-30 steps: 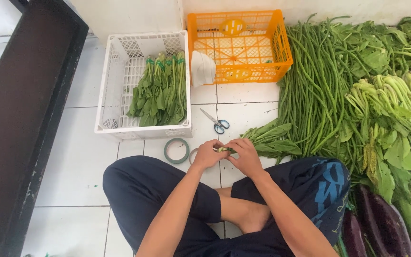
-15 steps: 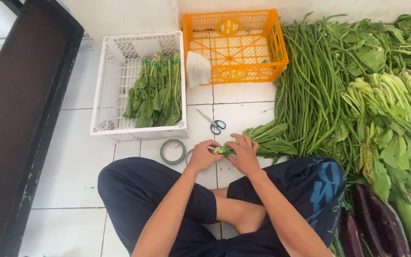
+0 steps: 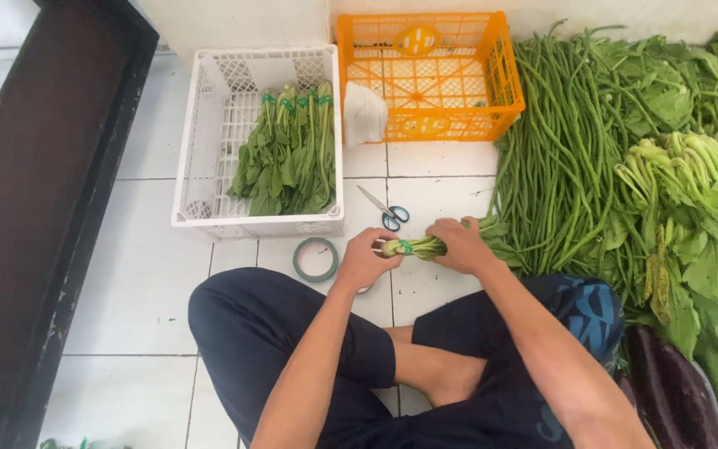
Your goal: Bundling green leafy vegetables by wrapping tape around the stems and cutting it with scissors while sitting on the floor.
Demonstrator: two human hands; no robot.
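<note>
Your 2 hands hold 1 bunch of greens (image 3: 415, 246) level above the floor (image 3: 143, 274), in front of your crossed legs. Left hand (image 3: 365, 259) is closed on the stem end; right hand (image 3: 461, 246) is clamped around the middle, both forearms angled inward.

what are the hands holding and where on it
Both hands grip one bunch of greens: left hand at the stem end, right hand around the middle.
</note>
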